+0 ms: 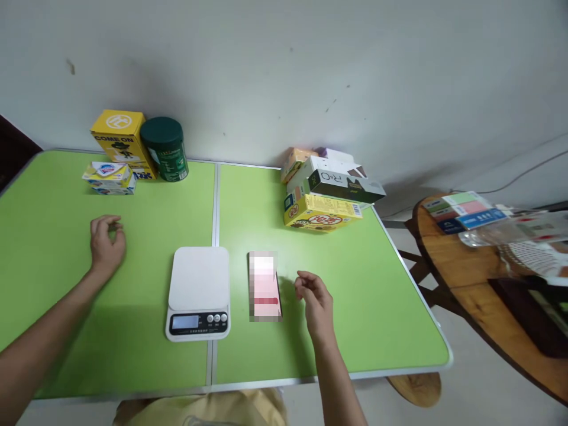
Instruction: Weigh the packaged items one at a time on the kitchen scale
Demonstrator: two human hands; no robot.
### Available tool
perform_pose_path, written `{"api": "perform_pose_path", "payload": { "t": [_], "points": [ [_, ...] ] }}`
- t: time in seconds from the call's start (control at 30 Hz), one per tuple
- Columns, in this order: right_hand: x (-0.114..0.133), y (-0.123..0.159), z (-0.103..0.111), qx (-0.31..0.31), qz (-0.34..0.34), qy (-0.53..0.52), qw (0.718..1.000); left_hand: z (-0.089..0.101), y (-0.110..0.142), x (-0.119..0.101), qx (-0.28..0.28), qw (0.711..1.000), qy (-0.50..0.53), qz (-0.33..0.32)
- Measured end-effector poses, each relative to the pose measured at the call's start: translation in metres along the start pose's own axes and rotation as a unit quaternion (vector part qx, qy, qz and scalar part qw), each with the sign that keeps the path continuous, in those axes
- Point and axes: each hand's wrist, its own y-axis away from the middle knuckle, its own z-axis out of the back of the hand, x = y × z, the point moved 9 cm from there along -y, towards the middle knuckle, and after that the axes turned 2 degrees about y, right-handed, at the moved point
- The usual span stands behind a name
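Observation:
My left hand point(107, 244) rests on the green table left of the kitchen scale, its fingers loosely curled and the thumb apart, with nothing in it. Just right of the smartphone, my right hand point(317, 300) hovers low over the table. Its fingers are half bent, and I see nothing held in it. Between the hands stands a white kitchen scale point(200, 279) with a bare platform and a small display at its front. The smartphone point(265, 287) lies flat beside the scale, its screen lit and pixelated.
At the back left are a yellow box point(118, 139), a dark green canister point(166, 151) and small stacked cartons point(110, 178). Several boxes, including a yellow carton point(323, 214) and a black box point(346, 188), pile up at the back right. A wooden table point(432, 239) with clutter stands beyond the green table point(377, 307).

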Motion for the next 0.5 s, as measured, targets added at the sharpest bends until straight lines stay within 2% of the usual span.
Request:
{"api": "perform_pose_path", "payload": {
  "t": [0.13,0.27,0.33,0.5],
  "points": [
    [-0.012,0.034,-0.012,0.000,-0.034,0.160,0.986,0.012,0.037,-0.022,-0.009,0.997,0.059,-0.040],
    [-0.007,0.045,-0.040,0.018,-0.013,0.305,0.952,0.029,0.074,-0.034,-0.031,0.989,0.144,-0.031],
    [-0.001,0.043,-0.051,0.017,-0.003,0.362,0.932,0.037,0.089,-0.032,-0.041,0.982,0.182,0.000],
    [0.006,0.039,-0.066,0.011,0.015,0.444,0.896,0.049,0.120,-0.007,-0.057,0.962,0.225,0.143]
  ]
}}
